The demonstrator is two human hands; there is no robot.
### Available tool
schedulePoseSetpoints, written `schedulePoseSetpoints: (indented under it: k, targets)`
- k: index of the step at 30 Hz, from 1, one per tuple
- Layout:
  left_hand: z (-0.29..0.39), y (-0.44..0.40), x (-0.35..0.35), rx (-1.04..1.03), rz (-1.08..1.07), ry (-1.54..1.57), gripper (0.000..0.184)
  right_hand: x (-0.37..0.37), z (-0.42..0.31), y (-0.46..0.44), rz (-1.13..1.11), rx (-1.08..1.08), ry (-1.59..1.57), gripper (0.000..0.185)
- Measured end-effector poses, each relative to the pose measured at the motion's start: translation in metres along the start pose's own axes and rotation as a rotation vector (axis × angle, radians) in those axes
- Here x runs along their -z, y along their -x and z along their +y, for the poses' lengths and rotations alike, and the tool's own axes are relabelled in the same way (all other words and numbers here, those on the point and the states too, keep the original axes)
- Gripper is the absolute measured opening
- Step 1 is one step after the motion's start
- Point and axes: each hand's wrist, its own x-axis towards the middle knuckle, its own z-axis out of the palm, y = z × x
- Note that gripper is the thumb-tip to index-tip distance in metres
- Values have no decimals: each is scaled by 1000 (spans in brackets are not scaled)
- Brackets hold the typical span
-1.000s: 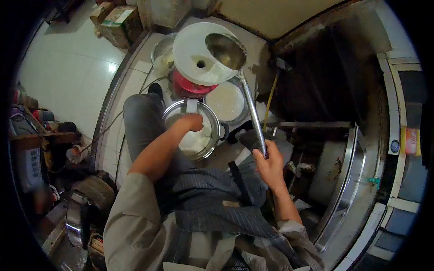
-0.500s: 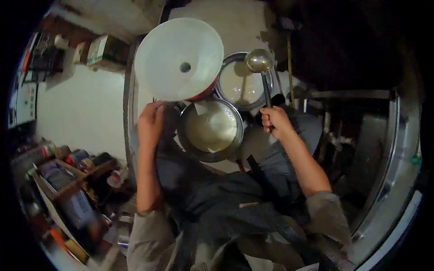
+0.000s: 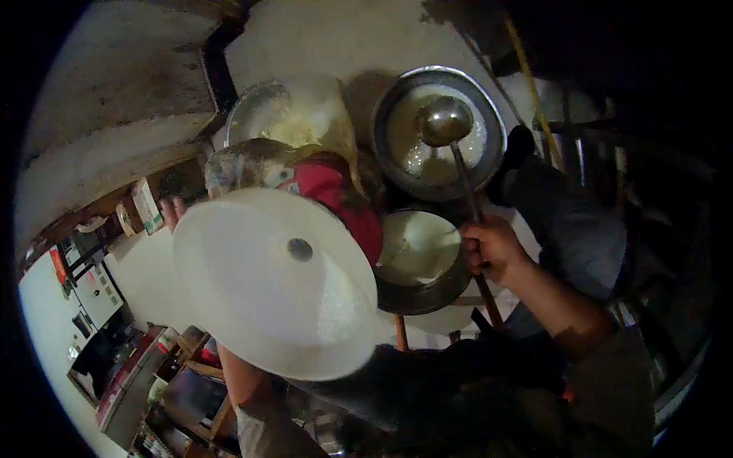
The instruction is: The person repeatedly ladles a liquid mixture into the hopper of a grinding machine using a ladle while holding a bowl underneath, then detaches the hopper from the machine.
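One right hand (image 3: 495, 250) clasps the ladle (image 3: 447, 120), left hand (image 3: 172, 211) (its grip I cannot tell) is behind the hopper (image 3: 256, 294), liquid (image 3: 406, 149) remains in basin (image 3: 498, 153) ahead

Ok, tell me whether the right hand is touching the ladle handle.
Touching. The head view shows the right hand with its fingers curled around the ladle handle.

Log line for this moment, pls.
right hand: holding ladle | ladle: over metal basin of pale liquid | left hand: mostly hidden behind white bowl
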Motion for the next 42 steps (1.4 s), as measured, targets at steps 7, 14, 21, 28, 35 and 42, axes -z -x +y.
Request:
schedulePoseSetpoints:
  k: [7,14,21,28,35,42]
  targets:
    - [-9,-63,-24,-171,-230,-42,50,-9,-27,-13,3,-40,39,10]
    - [20,-85,-65,-211,-328,-92,53,-11,-36,-14,-74,-39,64,14]
    - [22,-93,-41,-161,-179,-90,61,-9,-39,-12,-66,-68,85,14]
    - [-6,-77,-63,-123,-166,17,64,3,-33,42,144,55,381,13]
    - [-37,-25,-56,718,303,476,41,28,-80,95,-103,407,874,30]
    - [-19,60,-69,869,-42,284,39,-25,-124,48,-277,791,1207,36]
